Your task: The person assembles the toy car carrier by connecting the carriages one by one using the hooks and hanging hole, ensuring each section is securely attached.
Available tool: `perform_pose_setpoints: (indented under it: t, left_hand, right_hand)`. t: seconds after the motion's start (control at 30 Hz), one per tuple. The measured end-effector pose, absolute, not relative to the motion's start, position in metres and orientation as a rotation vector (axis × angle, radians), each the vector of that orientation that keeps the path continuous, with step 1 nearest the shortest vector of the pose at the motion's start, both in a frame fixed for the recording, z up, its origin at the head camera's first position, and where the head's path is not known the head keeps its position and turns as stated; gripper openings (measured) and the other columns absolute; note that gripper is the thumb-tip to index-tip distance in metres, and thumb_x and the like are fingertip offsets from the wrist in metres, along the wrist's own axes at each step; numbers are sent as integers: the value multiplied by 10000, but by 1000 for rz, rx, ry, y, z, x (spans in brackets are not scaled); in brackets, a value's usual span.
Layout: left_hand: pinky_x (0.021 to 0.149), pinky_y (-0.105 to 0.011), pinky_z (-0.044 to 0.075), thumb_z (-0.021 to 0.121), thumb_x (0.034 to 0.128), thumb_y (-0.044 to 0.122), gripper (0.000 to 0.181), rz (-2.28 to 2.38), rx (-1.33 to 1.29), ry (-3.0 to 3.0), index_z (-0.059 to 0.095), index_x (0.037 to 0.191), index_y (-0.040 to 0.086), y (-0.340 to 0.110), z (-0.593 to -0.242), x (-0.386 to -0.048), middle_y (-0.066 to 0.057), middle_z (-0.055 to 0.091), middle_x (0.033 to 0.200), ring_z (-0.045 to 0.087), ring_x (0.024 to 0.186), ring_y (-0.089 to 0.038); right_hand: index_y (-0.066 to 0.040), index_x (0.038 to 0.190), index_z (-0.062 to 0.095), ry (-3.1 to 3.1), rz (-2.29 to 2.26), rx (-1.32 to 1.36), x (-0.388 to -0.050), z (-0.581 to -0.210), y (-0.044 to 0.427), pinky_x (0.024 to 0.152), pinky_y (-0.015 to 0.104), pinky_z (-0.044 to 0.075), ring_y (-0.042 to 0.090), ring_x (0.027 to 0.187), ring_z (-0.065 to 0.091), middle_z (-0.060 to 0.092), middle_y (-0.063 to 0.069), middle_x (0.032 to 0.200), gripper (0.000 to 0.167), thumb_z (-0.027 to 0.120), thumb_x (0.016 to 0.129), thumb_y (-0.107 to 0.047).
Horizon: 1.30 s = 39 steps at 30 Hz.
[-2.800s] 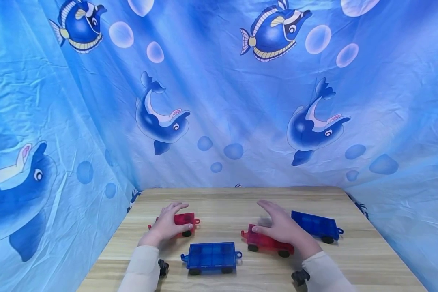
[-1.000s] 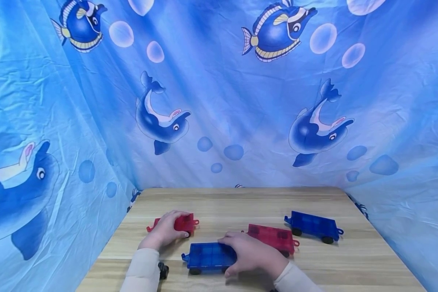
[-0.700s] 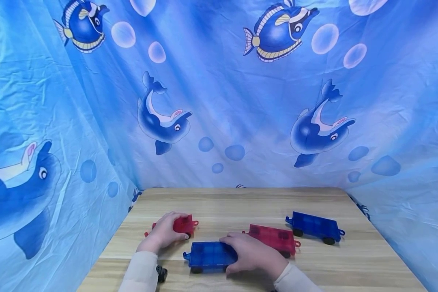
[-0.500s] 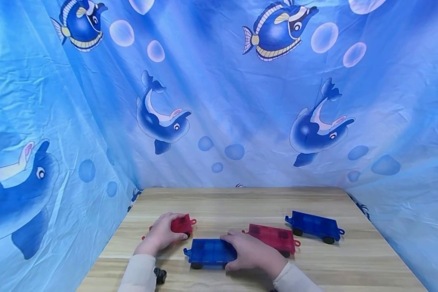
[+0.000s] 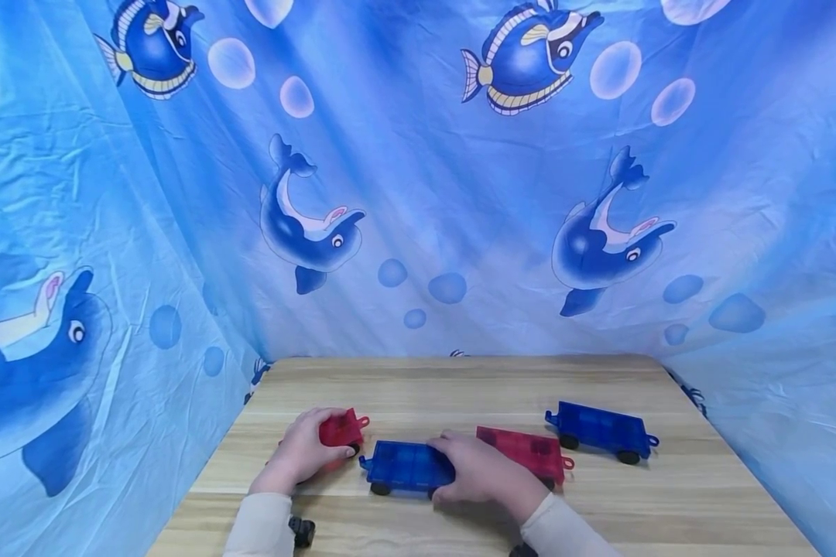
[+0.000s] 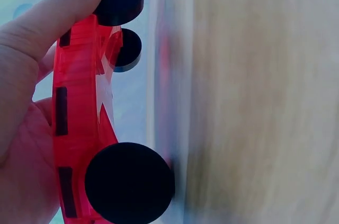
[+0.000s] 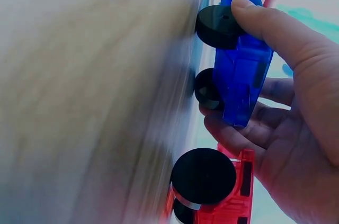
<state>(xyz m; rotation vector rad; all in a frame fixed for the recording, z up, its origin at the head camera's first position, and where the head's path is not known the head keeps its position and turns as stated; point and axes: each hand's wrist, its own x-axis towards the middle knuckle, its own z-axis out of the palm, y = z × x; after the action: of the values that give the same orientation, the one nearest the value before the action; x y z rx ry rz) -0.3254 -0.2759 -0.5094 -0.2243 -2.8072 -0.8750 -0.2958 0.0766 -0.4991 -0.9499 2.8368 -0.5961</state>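
My left hand grips a translucent red toy train wagon with black wheels at the left of the table. In the left wrist view its thumb lies along the wagon's side by a black wheel. The right hand holds the right end of a blue toy train wagon near the middle. Thumb and fingers are on opposite sides of that wagon in the right wrist view. The blue wagon's hook points left, towards the red wagon's ring; the two are apart.
A second red wagon stands just behind the right hand, partly hidden by it. Farther right is another blue wagon, hook to the left and ring to the right. Sea-print cloth surrounds the wooden table.
The right hand has gone from the second red wagon to the middle blue one and shifted it away and slightly right. The left hand has closed on its red wagon and drawn it slightly left, tilting its line.
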Motion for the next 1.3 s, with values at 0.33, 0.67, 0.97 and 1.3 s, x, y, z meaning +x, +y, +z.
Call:
perform_pose_setpoints:
  t: [0.33, 0.67, 0.97, 1.3]
  left_hand:
    - [939, -524, 573, 984, 730, 318, 701, -913, -217, -2787, 687, 1355, 201, -277, -510, -323, -60, 654, 1332, 601, 1195, -317]
    - [947, -512, 570, 983, 734, 297, 695, -956, -248, -2780, 687, 1355, 200, -281, -510, -320, -51, 660, 1322, 610, 1188, -308]
    - [936, -492, 580, 990, 718, 322, 697, -989, -300, -2800, 700, 1342, 211, -281, -509, -317, -21, 667, 1324, 620, 1182, -289]
    - [906, -478, 591, 1000, 701, 307, 677, -1022, -294, -2829, 714, 1310, 234, -283, -509, -315, -10, 672, 1294, 623, 1155, -278]
  right_hand:
    - [-155, 1511, 565, 2895, -572, -939, -306, -505, 72, 1020, 441, 544, 195, 1203, 619, 616, 26, 1377, 876, 874, 798, -559]
    - [-135, 1513, 559, 2919, -577, -905, -309, -508, 70, 1011, 459, 549, 230, 1200, 633, 621, 61, 1381, 879, 858, 812, -574]
    - [-103, 1508, 552, 2941, -622, -826, -307, -512, 68, 1060, 506, 515, 295, 1291, 603, 595, 107, 1468, 899, 864, 806, -570]
    - [-110, 1498, 566, 2958, -604, -811, -303, -512, 66, 1026, 500, 539, 268, 1224, 629, 629, 74, 1403, 886, 869, 802, -567]
